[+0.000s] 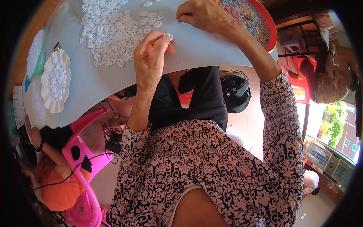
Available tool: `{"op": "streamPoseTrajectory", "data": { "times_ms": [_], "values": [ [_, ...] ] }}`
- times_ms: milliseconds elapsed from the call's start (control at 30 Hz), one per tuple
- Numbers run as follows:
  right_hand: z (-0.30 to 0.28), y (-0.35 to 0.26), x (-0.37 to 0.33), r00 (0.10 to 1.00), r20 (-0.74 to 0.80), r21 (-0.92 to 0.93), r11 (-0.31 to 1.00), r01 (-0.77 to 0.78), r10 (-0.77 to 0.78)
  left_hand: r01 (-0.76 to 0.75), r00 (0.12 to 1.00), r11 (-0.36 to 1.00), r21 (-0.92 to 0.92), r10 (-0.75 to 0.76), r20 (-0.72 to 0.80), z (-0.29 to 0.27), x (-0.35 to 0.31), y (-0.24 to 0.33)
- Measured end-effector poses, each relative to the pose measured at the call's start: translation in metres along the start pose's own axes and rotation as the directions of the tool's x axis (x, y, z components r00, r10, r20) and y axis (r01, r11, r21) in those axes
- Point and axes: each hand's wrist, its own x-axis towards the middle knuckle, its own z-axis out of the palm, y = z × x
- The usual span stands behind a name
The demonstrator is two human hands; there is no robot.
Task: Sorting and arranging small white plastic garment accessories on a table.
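Observation:
My left hand [150,56] pinches a small white plastic piece [169,36] with two holes between thumb and fingertips, just above the grey tabletop [196,51]. Over the table to the right, my right hand [204,16] is closed, its thumb and fingers bent together. What it holds, if anything, is too small to name. Beyond my left hand spreads a big pile of similar white pieces [111,34], and several loose ones [152,15] lie between the two hands. Close to my right forearm stands a round red tray [273,32] filled with small, thin grey and coloured parts [247,22].
At the table's left stands a wavy-edged cream dish [48,90] holding white pieces, beside a green container [39,62] of more. A pink plastic chair [85,174] and another person in orange [62,191] are at lower left. A black bag [235,92] sits under the table.

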Motion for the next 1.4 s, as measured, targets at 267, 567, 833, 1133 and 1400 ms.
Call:
{"op": "streamPoseTrajectory", "data": {
  "times_ms": [267, 567, 833, 1133, 1400],
  "values": [
    [-0.002, -0.001, 0.0, 0.98, 0.201, -0.271, 0.961, 0.062, -0.007, -0.068, 0.997, 0.996, 0.056, 0.067, 0.024, 0.004, -0.002, 0.002],
    [0.03, -0.006, 0.004, 0.965, 0.052, -0.5, 0.83, 0.247, -0.256, -0.033, 0.999, 0.998, 0.046, 0.033, 0.014, 0.004, -0.004, 0.004],
    [0.023, -0.015, -0.008, 0.99, -0.109, 0.071, 0.994, -0.083, 0.09, -0.057, 0.998, 0.997, 0.043, 0.056, 0.028, 0.0, 0.001, -0.003],
    [0.036, -0.023, -0.052, 0.91, 0.023, 0.829, 0.501, -0.249, 0.413, -0.07, 0.994, 0.991, 0.116, 0.06, 0.088, 0.004, -0.001, 0.006],
    [0.043, -0.022, -0.053, 0.915, -0.038, 0.905, 0.403, -0.14, 0.403, -0.098, 0.991, 0.957, 0.274, 0.069, 0.113, 0.009, -0.002, 0.015]
  ]
}}
